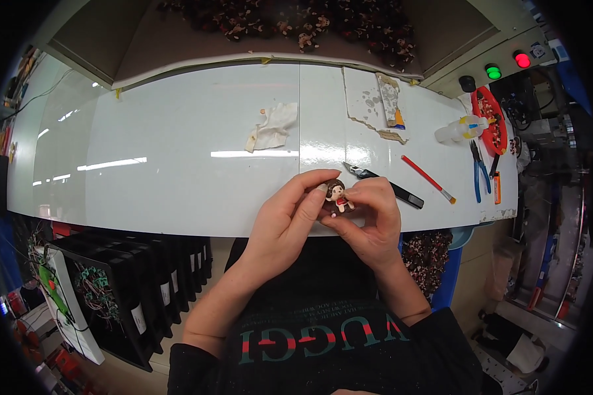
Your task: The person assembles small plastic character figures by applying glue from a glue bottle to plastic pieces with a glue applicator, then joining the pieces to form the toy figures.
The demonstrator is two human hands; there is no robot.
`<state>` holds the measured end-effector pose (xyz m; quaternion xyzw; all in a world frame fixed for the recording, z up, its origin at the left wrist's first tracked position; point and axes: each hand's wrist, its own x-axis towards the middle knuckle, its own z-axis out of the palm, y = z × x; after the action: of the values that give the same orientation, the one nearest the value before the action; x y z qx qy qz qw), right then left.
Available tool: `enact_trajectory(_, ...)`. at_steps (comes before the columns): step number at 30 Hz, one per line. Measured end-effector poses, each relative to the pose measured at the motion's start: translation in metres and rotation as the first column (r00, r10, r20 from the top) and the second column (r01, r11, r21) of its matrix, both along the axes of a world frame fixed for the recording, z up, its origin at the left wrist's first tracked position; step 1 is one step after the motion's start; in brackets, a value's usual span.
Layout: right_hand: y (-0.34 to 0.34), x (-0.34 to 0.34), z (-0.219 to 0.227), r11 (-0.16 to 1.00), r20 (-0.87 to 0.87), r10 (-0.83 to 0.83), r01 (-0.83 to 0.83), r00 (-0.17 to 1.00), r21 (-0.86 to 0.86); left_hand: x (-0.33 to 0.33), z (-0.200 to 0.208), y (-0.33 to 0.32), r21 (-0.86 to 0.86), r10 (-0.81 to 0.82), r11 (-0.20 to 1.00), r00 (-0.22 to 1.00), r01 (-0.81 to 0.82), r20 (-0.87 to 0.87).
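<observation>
Between my two hands, just over the table's near edge, is a small toy figurine (pixel 338 194) with brown hair, a pale face and a red outfit. My left hand (pixel 288 214) grips it from the left, thumb and fingers on its head. My right hand (pixel 373 214) pinches it from the right, with fingertips by the face and the lower body. Part of the figurine is hidden behind my fingers. Close beyond my right hand lies a black craft knife (pixel 402 193), its blade toward the far left. A red-handled brush (pixel 428 179) rests to its right.
On the white table (pixel 178 191) lie a crumpled tissue (pixel 275 126) and torn cardboard (pixel 369 105). At the right are a squeeze bottle (pixel 458 130), blue pliers (pixel 481 172) and a red tray (pixel 487 118) of small parts. Many figurines (pixel 303 29) fill the far bay. Black racks (pixel 105 296) stand below left.
</observation>
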<state>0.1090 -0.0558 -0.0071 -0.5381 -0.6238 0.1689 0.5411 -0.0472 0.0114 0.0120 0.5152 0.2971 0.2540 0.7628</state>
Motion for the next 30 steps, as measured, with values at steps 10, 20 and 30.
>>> enact_trajectory(10, -0.003, -0.009, -0.002, 0.996, -0.223, 0.031, -0.048, 0.974, -0.072, -0.010, -0.002, 0.005, -0.084, -0.020, 0.996, 0.978, 0.038, 0.208)
enact_trajectory(20, -0.009, -0.009, -0.004, 0.985, -0.384, 0.009, -0.074, 0.923, -0.154, -0.007, 0.003, 0.000, 0.022, -0.014, 1.000, 0.998, 0.013, 0.057)
enact_trajectory(30, -0.012, -0.003, -0.004, 0.965, -0.433, 0.026, -0.135, 0.901, -0.223, -0.005, 0.009, -0.001, -0.011, -0.046, 0.999, 0.992, 0.045, -0.118)
